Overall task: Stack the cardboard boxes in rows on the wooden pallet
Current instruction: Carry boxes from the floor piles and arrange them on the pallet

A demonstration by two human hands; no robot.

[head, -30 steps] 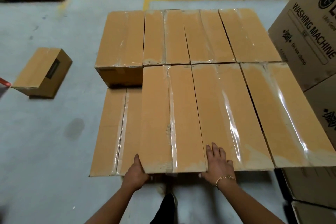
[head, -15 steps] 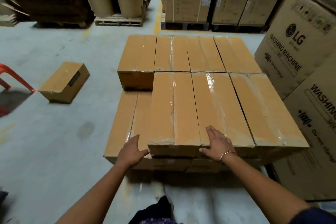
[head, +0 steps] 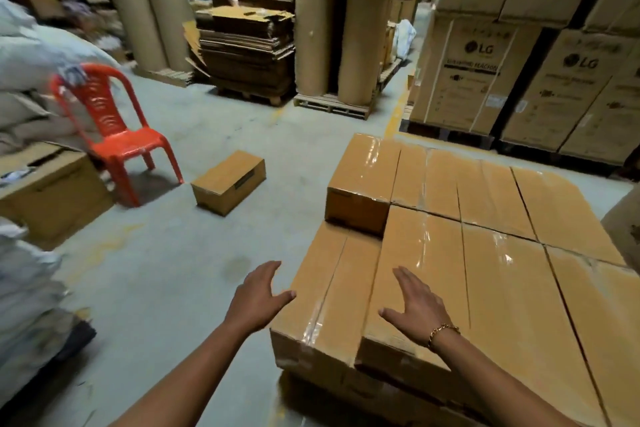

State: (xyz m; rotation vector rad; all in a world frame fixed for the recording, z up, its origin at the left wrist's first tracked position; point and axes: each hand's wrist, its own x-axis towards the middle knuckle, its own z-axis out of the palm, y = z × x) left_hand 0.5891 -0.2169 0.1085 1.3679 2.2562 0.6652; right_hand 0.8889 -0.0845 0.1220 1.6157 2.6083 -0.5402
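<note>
Both hands empty, fingers spread: left hand (head: 258, 295) hovered off the near left corner of the stack (head: 505, 274), right hand (head: 415, 308) over the nearest upper-tier box (head: 420, 246), contact not determinable. One upper slot stood unfilled above the lower-tier box (head: 329, 284). The loose box (head: 228, 182) lay on the floor (head: 187, 253) beyond, near the red chair (head: 114, 128); set down carelessly, it could knock adjoining rows askew

Both bare forearms reach forward. The left hand (head: 258, 298) is spread flat, palm down, thumb pointing right. The right hand (head: 415, 308) is likewise flat with straight fingers, a bracelet (head: 443, 331) on its wrist.
</note>
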